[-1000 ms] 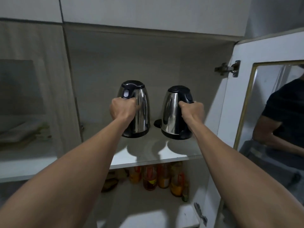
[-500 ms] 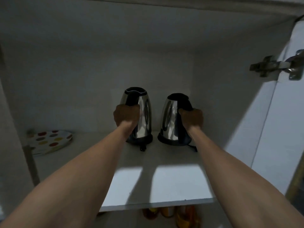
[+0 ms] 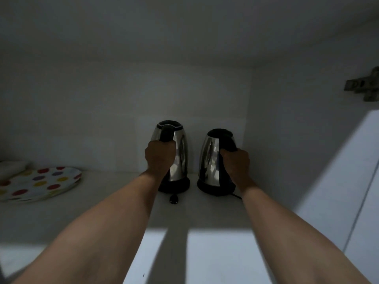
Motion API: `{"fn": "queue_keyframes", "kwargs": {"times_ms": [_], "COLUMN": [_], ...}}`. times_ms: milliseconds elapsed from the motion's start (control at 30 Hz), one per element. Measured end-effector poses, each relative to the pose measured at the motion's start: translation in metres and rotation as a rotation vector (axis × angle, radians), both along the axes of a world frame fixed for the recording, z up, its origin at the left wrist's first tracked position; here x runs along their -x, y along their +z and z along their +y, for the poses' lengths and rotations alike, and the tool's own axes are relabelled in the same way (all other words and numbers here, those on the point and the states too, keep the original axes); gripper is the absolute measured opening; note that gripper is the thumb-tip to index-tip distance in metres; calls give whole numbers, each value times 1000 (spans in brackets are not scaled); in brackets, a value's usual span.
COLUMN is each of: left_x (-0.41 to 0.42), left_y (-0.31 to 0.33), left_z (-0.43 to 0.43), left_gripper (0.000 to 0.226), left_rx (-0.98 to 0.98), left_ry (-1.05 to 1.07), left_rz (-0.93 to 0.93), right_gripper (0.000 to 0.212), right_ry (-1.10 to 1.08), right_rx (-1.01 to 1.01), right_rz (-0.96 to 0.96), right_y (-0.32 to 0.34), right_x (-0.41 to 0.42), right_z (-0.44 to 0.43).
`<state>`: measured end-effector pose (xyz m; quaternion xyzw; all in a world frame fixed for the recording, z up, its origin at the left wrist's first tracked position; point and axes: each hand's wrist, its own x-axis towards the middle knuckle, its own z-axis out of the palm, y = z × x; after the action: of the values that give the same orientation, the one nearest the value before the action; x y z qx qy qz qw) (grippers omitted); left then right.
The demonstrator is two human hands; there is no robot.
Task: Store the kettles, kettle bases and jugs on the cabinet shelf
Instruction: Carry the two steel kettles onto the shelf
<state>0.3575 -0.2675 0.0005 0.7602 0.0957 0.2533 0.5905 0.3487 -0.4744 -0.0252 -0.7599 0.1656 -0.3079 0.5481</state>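
Deep on the shelf (image 3: 205,249), two steel kettles stand upright side by side on black bases. Left hand (image 3: 160,155) grips the left kettle (image 3: 179,152) handle; right hand (image 3: 235,163) grips the right kettle (image 3: 209,160) handle. Off left lies a spotted plate (image 3: 39,184).

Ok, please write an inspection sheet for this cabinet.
Surface: white cabinet shelf, partly shadowed.
Job's things: two shiny steel kettles with black lids, left kettle, right kettle, upright side by side on black bases at the back.
Clutter: white plate with coloured dots, far left.
Hands: left hand grips left kettle's handle; right hand, right kettle's.
Cables: black plug before left kettle; black cord beside right one.
Surroundings: metal door hinge, upper right.
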Motion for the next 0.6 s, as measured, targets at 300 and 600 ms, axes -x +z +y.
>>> {"fn": "queue_keyframes", "kwargs": {"times_ms": [300, 600], "left_x": [-28, -45], "left_y": [-10, -25], "left_z": [-11, -20], "left_gripper": [23, 31], "left_rx": [-24, -37], "left_ry": [19, 11], "left_rz": [36, 58], "right_gripper": [40, 36], "right_ry": [1, 36], "right_rx": [-24, -7], "right_rz": [19, 10], "right_y": [-9, -18], "right_x": [-24, -42], "right_z": [-16, -26]}}
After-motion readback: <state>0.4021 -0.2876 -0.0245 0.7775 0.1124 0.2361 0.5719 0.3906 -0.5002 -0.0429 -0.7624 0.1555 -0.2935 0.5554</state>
